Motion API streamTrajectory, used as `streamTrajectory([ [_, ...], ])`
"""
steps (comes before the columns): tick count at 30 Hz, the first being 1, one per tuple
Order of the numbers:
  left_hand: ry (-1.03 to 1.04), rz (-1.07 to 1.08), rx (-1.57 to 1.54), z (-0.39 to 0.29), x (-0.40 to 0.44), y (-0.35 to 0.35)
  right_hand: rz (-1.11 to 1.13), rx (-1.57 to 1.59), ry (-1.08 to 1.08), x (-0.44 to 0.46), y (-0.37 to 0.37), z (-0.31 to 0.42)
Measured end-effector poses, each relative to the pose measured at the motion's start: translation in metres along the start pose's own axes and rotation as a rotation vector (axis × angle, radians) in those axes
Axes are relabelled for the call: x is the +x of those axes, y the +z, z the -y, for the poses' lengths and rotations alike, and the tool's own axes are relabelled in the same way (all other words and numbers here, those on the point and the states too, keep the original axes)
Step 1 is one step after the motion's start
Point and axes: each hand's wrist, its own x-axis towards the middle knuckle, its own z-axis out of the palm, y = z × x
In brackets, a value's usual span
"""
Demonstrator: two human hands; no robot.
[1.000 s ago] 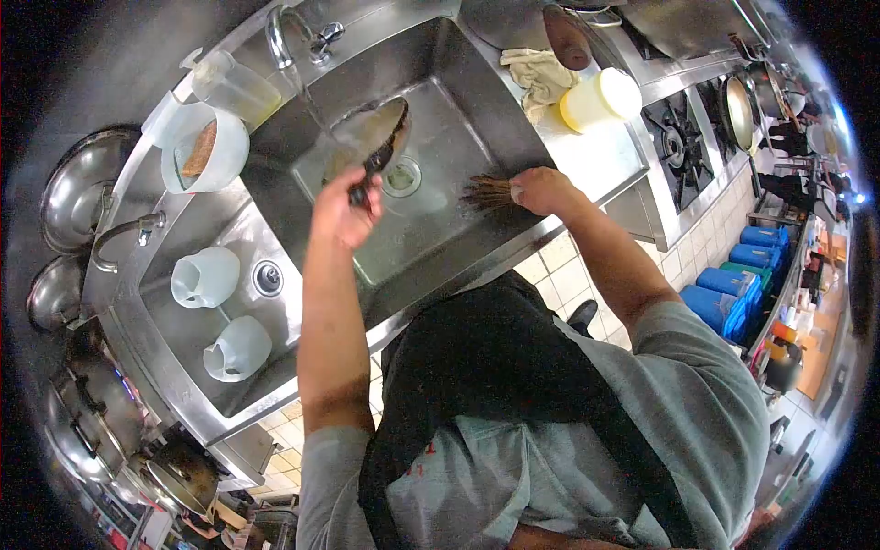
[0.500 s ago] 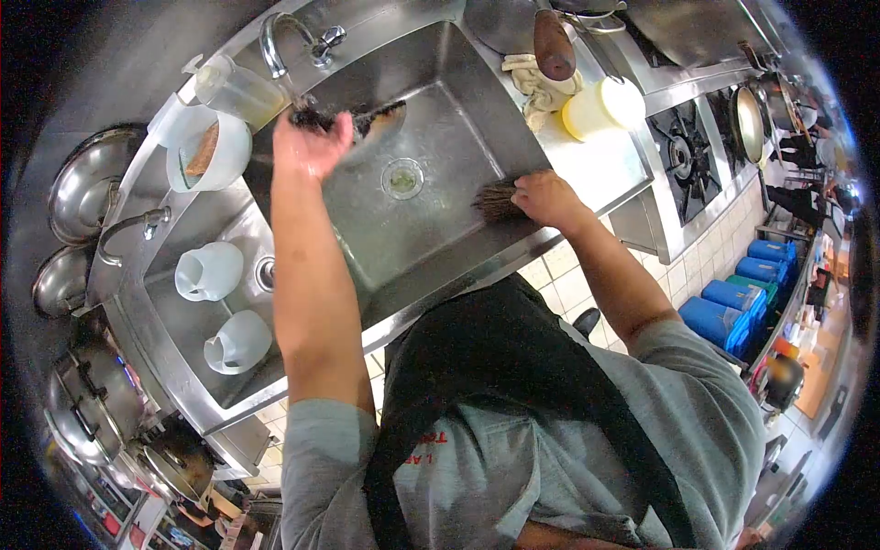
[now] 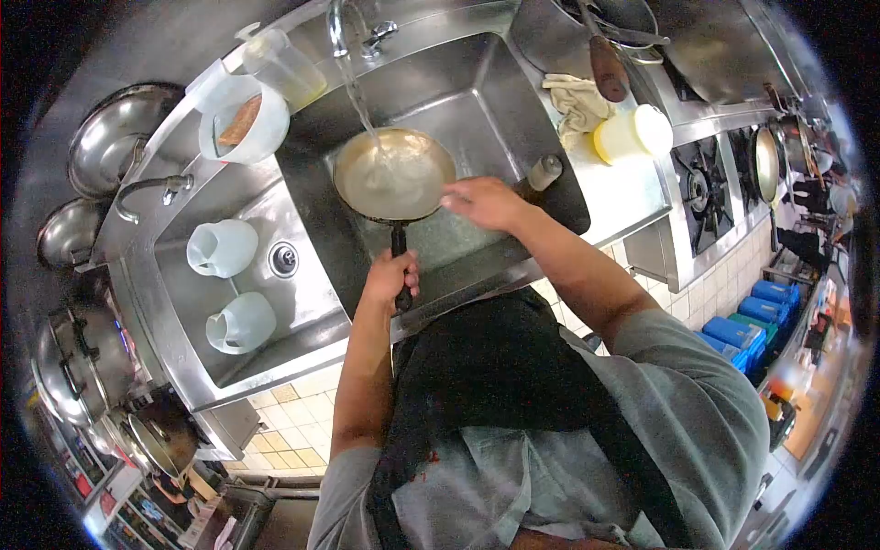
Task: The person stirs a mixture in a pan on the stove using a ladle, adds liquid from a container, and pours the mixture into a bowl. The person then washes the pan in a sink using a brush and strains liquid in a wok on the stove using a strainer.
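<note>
My left hand (image 3: 392, 280) is wrapped around the black handle (image 3: 400, 243) of a frying pan (image 3: 394, 179) inside the large sink (image 3: 477, 101). Water from the tap (image 3: 337, 37) pours into the pan, and its surface ripples. My right hand (image 3: 486, 203) is beside the pan's right rim with fingers stretched towards it; whether they touch the rim I cannot tell. Behind that hand, a bristle brush (image 3: 544, 172) leans at the sink's right side, its bristles partly hidden.
Two white plastic jugs (image 3: 223, 247) sit in the smaller left sink (image 3: 293, 215). A white tub (image 3: 247, 128) holding a brown pad stands behind. To the right are a cloth (image 3: 576, 99), a yellowish container (image 3: 634, 135) and a gas burner (image 3: 701, 188).
My left hand has come from under the tap to the pan's handle, near the sink's front. My right hand has let go of the brush and moved left to the pan.
</note>
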Motion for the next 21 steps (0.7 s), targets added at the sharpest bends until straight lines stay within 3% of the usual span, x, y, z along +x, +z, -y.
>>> streamTrajectory([
  [2, 0.041, -0.006, 0.088, -0.002, -0.027, -0.002, 0.341, 0.229, 0.032, 0.016, 0.017, 0.024],
  [5, 0.148, -0.029, 0.245, -0.016, -0.064, -0.002, 0.535, 0.019, -0.11, 0.042, 0.046, 0.02],
  [6, 0.187, -0.037, 0.271, -0.018, -0.075, -0.003, 0.534, 0.014, -0.119, 0.049, 0.046, 0.016],
  [8, 0.231, -0.062, 0.343, -0.021, -0.092, -0.003, 0.251, -0.483, -0.238, 0.065, 0.041, 0.003],
  [10, 0.222, -0.044, 0.294, -0.023, -0.103, -0.001, 0.572, -0.459, 0.142, 0.098, 0.001, 0.018],
  [11, 0.214, -0.024, 0.25, -0.023, -0.108, 0.001, 0.577, -0.46, 0.143, 0.097, 0.016, 0.013],
  [13, 0.23, -0.004, 0.216, -0.03, -0.11, 0.005, -0.205, -0.718, -0.016, 0.104, 0.044, -0.001],
  [14, 0.237, 0.016, 0.186, -0.033, -0.11, 0.005, 0.162, -0.733, 0.031, 0.094, 0.019, 0.036],
  [17, 0.261, -0.01, 0.329, -0.028, -0.107, -0.003, 0.158, -0.73, -0.057, 0.087, 0.031, 0.037],
  [18, 0.253, -0.007, 0.328, -0.027, -0.109, -0.005, -0.004, -0.598, -0.073, 0.092, 0.028, 0.03],
  [19, 0.26, -0.024, 0.393, -0.028, -0.113, -0.005, 0.0, -0.595, -0.066, 0.099, 0.025, 0.024],
  [21, 0.265, -0.035, 0.462, -0.028, -0.113, -0.009, -0.094, -0.91, -0.131, 0.105, 0.0, 0.035],
])
